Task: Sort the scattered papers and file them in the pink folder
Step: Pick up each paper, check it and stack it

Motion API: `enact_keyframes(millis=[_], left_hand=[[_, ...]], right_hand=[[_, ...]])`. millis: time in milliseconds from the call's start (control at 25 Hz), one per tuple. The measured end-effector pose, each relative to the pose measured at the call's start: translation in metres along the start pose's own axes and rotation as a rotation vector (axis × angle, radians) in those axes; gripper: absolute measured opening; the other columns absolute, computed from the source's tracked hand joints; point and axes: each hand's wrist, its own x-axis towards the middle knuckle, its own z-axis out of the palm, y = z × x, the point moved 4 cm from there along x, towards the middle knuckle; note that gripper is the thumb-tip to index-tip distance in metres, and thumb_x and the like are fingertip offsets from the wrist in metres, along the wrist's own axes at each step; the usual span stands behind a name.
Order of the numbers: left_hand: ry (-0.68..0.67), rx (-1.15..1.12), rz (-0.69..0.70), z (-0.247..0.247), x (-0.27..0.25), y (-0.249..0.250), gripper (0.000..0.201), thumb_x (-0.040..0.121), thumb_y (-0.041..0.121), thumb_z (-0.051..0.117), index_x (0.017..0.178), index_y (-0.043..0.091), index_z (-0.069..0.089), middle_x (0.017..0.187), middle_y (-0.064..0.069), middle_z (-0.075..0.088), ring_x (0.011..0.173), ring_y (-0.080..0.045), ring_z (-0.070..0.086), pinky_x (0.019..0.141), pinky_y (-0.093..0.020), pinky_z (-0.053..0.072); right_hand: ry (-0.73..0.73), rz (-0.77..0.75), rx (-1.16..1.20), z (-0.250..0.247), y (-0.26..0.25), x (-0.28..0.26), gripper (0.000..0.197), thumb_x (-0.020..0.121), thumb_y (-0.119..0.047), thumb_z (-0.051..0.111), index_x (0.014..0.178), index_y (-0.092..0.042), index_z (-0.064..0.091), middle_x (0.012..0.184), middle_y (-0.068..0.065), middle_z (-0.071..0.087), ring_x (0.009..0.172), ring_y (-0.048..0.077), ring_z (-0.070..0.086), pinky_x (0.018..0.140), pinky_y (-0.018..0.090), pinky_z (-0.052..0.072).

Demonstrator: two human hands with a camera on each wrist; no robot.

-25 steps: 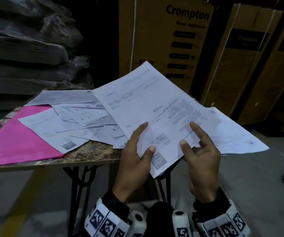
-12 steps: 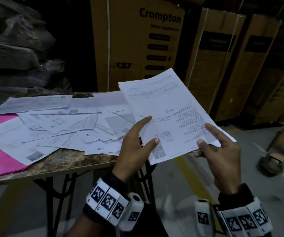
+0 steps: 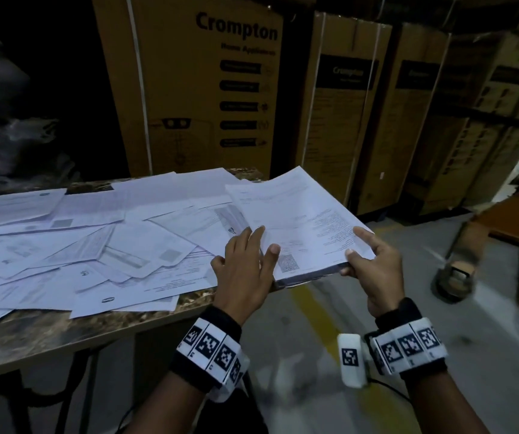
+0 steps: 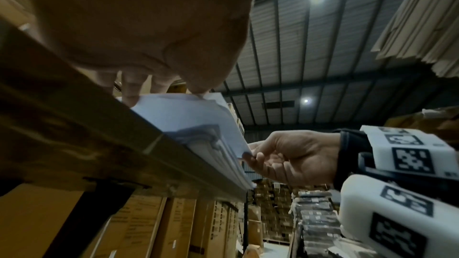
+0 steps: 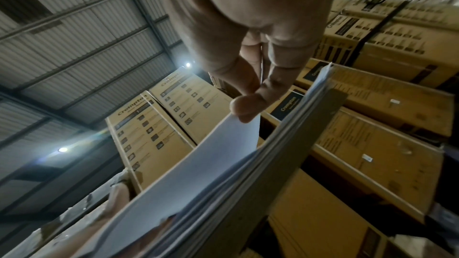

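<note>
Both hands are holding a thick squared-up stack of white printed sheets point(image 3: 302, 227) at the near right corner of the dark marble-pattern table point(image 3: 64, 327). The stack's left part is lying over the table corner, and its right part is overhanging the grey floor point(image 3: 314, 339).

Left hand point(image 3: 245, 267) is gripping the stack's near left edge: thumb lying on top of the top sheet, other fingers spread and resting on the loose papers beside it. Underside of that grip is hidden by the table edge in the left wrist view.

Right hand point(image 3: 374, 270) is pinching the stack's near right corner: thumb and index finger on top, other fingers curled underneath. In the right wrist view the fingertips point(image 5: 244, 108) are touching the edge of the sheets.

Loose white printed papers point(image 3: 95, 245) are lying scattered and overlapping across the tabletop, left of the stack, some reaching the near edge. Pink folder isn't showing in any view.

Tall brown cardboard cartons printed "Crompton" point(image 3: 208, 89) are standing just behind the table, with more stacked to the right.
</note>
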Motion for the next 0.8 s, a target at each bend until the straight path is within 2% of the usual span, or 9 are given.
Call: enact_keyframes(millis=[80, 160, 280, 360, 400, 480, 560, 720, 800], left_hand=[[-0.037, 0.090, -0.005, 0.009, 0.003, -0.001, 0.074, 0.094, 0.067, 0.005, 0.154, 0.031, 0.028, 0.160, 0.005, 0.029, 0.148, -0.017, 0.018, 0.111, -0.050, 0.019], [-0.082, 0.222, -0.015, 0.019, 0.004, -0.008, 0.076, 0.092, 0.066, 0.002, 0.154, 0.032, 0.027, 0.159, 0.005, 0.030, 0.148, -0.019, 0.019, 0.113, -0.052, 0.019], [-0.092, 0.344, -0.018, 0.024, 0.005, -0.016, 0.086, 0.087, 0.074, -0.009, 0.153, 0.036, 0.029, 0.161, 0.000, 0.027, 0.148, -0.022, 0.019, 0.114, -0.052, 0.019], [-0.053, 0.367, -0.008, 0.024, 0.005, -0.017, 0.092, 0.081, 0.077, -0.012, 0.152, 0.039, 0.033, 0.161, -0.006, 0.025, 0.147, -0.025, 0.020, 0.111, -0.050, 0.020], [-0.045, 0.384, 0.002, 0.025, 0.005, -0.016, 0.092, 0.079, 0.076, -0.011, 0.151, 0.040, 0.035, 0.161, -0.008, 0.025, 0.146, -0.027, 0.020, 0.110, -0.049, 0.020], [-0.041, 0.402, 0.017, 0.026, 0.003, -0.014, 0.090, 0.080, 0.075, -0.010, 0.150, 0.042, 0.036, 0.160, -0.009, 0.025, 0.144, -0.027, 0.021, 0.107, -0.048, 0.020], [-0.035, 0.392, 0.027, 0.025, 0.002, -0.013, 0.087, 0.082, 0.074, -0.008, 0.151, 0.042, 0.035, 0.159, -0.009, 0.026, 0.143, -0.028, 0.022, 0.107, -0.047, 0.020], [-0.003, 0.280, 0.053, 0.021, -0.001, -0.013, 0.082, 0.086, 0.074, -0.003, 0.150, 0.042, 0.037, 0.157, -0.004, 0.032, 0.144, -0.022, 0.024, 0.108, -0.045, 0.018], [0.042, 0.113, 0.085, 0.015, -0.005, -0.012, 0.079, 0.089, 0.075, 0.004, 0.146, 0.039, 0.045, 0.154, 0.002, 0.040, 0.143, -0.017, 0.028, 0.107, -0.039, 0.020]], right_hand=[[-0.036, 0.034, -0.046, -0.004, 0.011, 0.010, 0.049, 0.092, 0.009, 0.058, 0.138, -0.007, 0.055, 0.137, 0.010, 0.053, 0.061, 0.014, 0.062, 0.054, 0.025, 0.058], [-0.075, 0.061, -0.111, -0.004, 0.022, 0.015, 0.053, 0.092, 0.007, 0.059, 0.142, -0.009, 0.051, 0.120, 0.022, 0.063, 0.059, 0.019, 0.062, 0.052, 0.028, 0.057], [-0.057, 0.036, -0.212, -0.004, 0.031, 0.016, 0.056, 0.091, 0.001, 0.062, 0.142, -0.019, 0.051, 0.106, 0.018, 0.068, 0.050, 0.016, 0.059, 0.046, 0.028, 0.050], [-0.018, -0.041, -0.286, -0.006, 0.031, 0.015, 0.055, 0.089, -0.006, 0.066, 0.139, -0.024, 0.054, 0.115, 0.008, 0.066, 0.055, 0.018, 0.062, 0.045, 0.028, 0.051], [-0.002, -0.095, -0.333, -0.009, 0.032, 0.015, 0.054, 0.087, -0.010, 0.068, 0.137, -0.026, 0.055, 0.126, 0.002, 0.062, 0.064, 0.023, 0.067, 0.049, 0.031, 0.055], [0.021, -0.196, -0.439, -0.012, 0.034, 0.012, 0.055, 0.084, -0.022, 0.070, 0.135, -0.034, 0.055, 0.143, -0.012, 0.048, 0.090, 0.035, 0.069, 0.068, 0.044, 0.061], [0.047, -0.254, -0.485, -0.014, 0.037, 0.006, 0.054, 0.084, -0.027, 0.069, 0.134, -0.037, 0.054, 0.146, -0.020, 0.042, 0.100, 0.038, 0.066, 0.077, 0.050, 0.060], [0.060, -0.390, -0.464, -0.007, 0.035, -0.013, 0.043, 0.090, -0.017, 0.067, 0.129, -0.033, 0.062, 0.141, -0.021, 0.050, 0.089, 0.022, 0.061, 0.071, 0.040, 0.060], [0.043, -0.485, -0.444, 0.000, 0.030, -0.029, 0.041, 0.091, -0.013, 0.068, 0.128, -0.030, 0.064, 0.139, -0.020, 0.052, 0.079, 0.016, 0.050, 0.067, 0.025, 0.052]])
